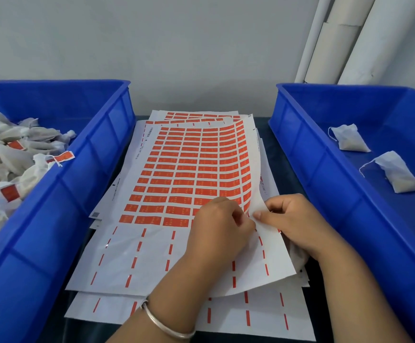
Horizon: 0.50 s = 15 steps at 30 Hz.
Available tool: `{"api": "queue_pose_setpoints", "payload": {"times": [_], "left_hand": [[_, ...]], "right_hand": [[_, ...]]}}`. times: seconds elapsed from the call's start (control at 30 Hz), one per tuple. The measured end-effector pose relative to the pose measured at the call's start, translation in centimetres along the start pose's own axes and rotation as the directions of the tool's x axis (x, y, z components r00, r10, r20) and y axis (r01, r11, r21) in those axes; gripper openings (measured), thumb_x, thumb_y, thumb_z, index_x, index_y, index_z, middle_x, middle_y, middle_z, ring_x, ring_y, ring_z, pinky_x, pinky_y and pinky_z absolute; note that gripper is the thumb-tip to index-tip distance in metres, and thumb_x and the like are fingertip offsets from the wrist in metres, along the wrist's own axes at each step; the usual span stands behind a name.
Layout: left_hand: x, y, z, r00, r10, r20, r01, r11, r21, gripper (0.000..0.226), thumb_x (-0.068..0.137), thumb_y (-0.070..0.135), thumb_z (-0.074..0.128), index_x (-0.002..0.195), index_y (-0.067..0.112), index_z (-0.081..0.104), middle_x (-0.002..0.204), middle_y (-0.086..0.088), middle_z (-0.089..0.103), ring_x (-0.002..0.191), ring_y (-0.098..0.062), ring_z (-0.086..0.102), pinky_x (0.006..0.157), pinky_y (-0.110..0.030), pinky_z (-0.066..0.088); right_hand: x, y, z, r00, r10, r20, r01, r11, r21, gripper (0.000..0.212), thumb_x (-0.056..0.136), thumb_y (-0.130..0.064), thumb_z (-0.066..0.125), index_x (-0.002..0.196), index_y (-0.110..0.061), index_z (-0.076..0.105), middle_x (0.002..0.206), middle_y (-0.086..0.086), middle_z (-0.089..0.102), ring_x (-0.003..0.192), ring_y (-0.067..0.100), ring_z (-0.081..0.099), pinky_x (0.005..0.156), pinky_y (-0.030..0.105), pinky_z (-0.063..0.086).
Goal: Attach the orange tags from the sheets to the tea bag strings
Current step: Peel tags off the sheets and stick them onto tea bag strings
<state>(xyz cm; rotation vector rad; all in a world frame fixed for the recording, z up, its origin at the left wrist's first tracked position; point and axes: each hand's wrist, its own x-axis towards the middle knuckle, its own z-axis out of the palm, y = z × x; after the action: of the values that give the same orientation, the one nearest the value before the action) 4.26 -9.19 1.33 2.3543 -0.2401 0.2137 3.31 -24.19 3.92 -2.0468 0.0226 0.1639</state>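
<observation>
The right hand pinches the lifted right edge of the top sheet; the left hand, fingers curled, picks at an orange tag beside it. Untagged tea bags lie right, in the bin nearer the right hand.

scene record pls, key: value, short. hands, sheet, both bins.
left hand: picking at a tag on the top tag sheet
right hand: pinches the sheet's lifted right edge
left bin: heap of tagged tea bags
right bin: two untagged tea bags in view
under top sheet: more tag sheets
</observation>
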Motion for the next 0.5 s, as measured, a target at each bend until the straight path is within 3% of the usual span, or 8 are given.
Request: {"api": "queue_pose_setpoints", "payload": {"times": [0.13,0.3,0.43,0.5], "left_hand": [[0.5,-0.2,0.2,0.98,-0.2,0.011,0.199,0.97,-0.14,0.025,0.081,0.035,0.068,0.061,0.031,0.053,0.064,0.018,0.056,0.055,-0.007,0.058,0.042,-0.002,0.033],[1.3,-1.0,0.3,0.914,-0.401,0.064,0.389,0.82,-0.42,0.016,0.087,0.026,0.063,0.071,0.026,0.059,0.069,0.014,0.063,0.061,-0.009,0.066,0.057,-0.014,0.05],[1.7,-1.7,0.3,0.874,-0.486,0.023,0.427,0.744,-0.513,0.014,0.092,0.028,0.055,0.079,0.026,0.058,0.084,0.01,0.064,0.073,-0.014,0.067,0.071,-0.026,0.057],[1.9,-1.9,0.2,0.853,-0.521,0.019,0.442,0.704,-0.556,0.013,0.093,0.028,0.052,0.081,0.027,0.056,0.085,0.01,0.064,0.068,-0.012,0.068,0.063,-0.023,0.056]], "right_hand": [[0.0,0.0,-0.2,1.0,0.027,-0.004,-0.027,1.0,0.01,0.009,0.086,-0.027,0.066,0.079,-0.024,0.071,0.077,-0.016,0.073,0.069,0.006,0.071,0.058,0.02,0.051],[-0.2,-0.1,-0.5,0.993,0.091,-0.074,-0.083,0.991,0.103,0.016,0.084,-0.028,0.068,0.07,-0.024,0.074,0.075,-0.009,0.074,0.07,0.012,0.072,0.065,0.029,0.052],[-0.4,-0.4,-0.5,0.937,0.141,-0.321,-0.07,0.972,0.222,0.025,0.085,-0.031,0.063,0.062,-0.028,0.072,0.059,-0.007,0.067,0.055,0.012,0.062,0.057,0.028,0.043],[-0.7,-0.5,-1.0,0.901,0.104,-0.422,0.023,0.958,0.286,0.024,0.082,-0.018,0.057,0.063,-0.023,0.07,0.054,-0.002,0.057,0.046,0.012,0.047,0.049,0.025,0.036]]}}
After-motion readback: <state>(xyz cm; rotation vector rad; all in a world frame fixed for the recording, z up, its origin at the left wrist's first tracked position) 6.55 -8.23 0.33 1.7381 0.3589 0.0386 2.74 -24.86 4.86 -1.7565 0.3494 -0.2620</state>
